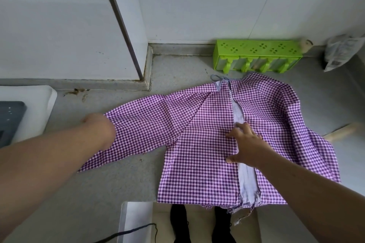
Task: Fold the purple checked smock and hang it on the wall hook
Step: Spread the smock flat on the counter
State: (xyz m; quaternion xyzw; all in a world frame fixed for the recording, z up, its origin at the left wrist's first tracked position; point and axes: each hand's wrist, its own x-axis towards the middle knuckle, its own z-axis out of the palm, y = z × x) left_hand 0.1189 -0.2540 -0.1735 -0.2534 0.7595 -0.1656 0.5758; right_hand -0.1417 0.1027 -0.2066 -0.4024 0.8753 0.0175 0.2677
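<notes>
Spreading: purple checked smock (207, 136) flat on the grey counter (122, 183), centre-right
Right hand (246, 144): fingers splayed, pressing the centre opening
Left hand (98, 130): at 9 o'clock on the sleeve, grip hidden, can't tell
Risk: hem overhanging at 6 o'clock could drag it off

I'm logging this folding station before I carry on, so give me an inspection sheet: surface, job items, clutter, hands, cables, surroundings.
Surface: grey stone counter, stained near the back corner.
Job's things: purple checked smock spread flat, back opening up, one sleeve stretched out to the left, right side rumpled, frayed hem over the front edge. Wall hook: nothing seen.
Clutter: green popsicle mould at the back wall; crumpled plastic bag at right; white appliance at left.
Hands: left hand grips the sleeve end; right hand presses flat, fingers spread, at the centre opening.
Cables: dark cord at the front edge.
Surroundings: white tiled wall; person's dark shoes below.
</notes>
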